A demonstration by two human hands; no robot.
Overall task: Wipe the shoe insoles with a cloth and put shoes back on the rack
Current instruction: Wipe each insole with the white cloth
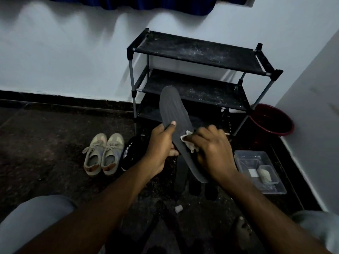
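A dark grey insole [172, 109] is held up in front of the black shoe rack [198, 54], toe end pointing away. My left hand [161, 143] grips its left edge, thumb on top. My right hand [211, 145] presses a small pale cloth [189, 142] against the insole's middle, fingers curled round the cloth. A pair of beige sneakers [102, 154] stands on the floor to the left. A black shoe [132, 153] lies beside them, partly hidden by my left wrist. More dark insoles [180, 176] lie on the floor under my hands.
A dark red bucket [271, 120] stands right of the rack by the wall. A clear plastic tray [260, 171] with small items sits on the floor at the right. A small white cap [178, 208] lies near my knees. The rack's shelves are dusty.
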